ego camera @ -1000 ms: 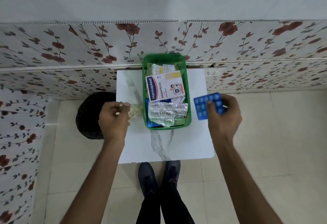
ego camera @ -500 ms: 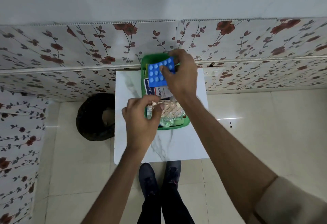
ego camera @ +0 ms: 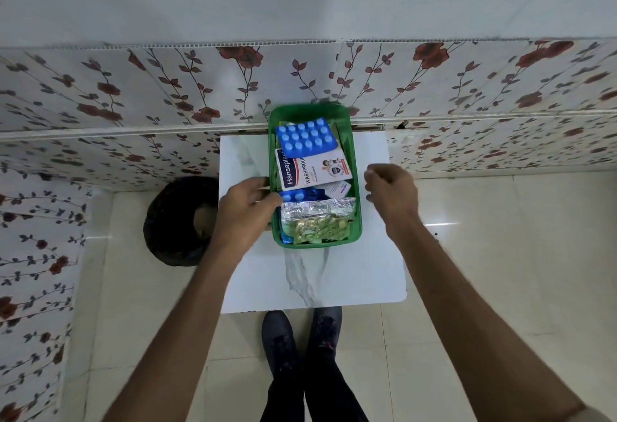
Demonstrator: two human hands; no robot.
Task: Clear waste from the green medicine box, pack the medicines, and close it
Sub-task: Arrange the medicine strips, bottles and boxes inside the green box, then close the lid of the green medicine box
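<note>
The head view looks down on a green box (ego camera: 354, 168) standing on a small white table (ego camera: 334, 274) against the wall. The left hand (ego camera: 245, 213) rests at the box's left rim, fingers curled in over the edge; whether it pinches anything is hard to tell, since the fingertips are hidden by the rim. The right hand (ego camera: 392, 193) hovers just off the right rim, loosely curled and holding nothing.

Packing looks nearly done. Farthest from both hands lies one blue pill strip (ego camera: 305, 137); below it, one white plaster packet (ego camera: 315, 168); between the two hands, part of a second blue strip (ego camera: 300, 194) and a small white card (ego camera: 339, 189); nearest the person, one silver foil strip (ego camera: 317, 209) with one strip of yellowish capsules (ego camera: 317, 229) on it. That makes four strips, one packet and one card showing.

One black bin (ego camera: 178, 221) sits on the floor beyond the left hand.

The next move would call for pressing the contents flat and finding the lid, which is not clearly in view; the box remains open.
</note>
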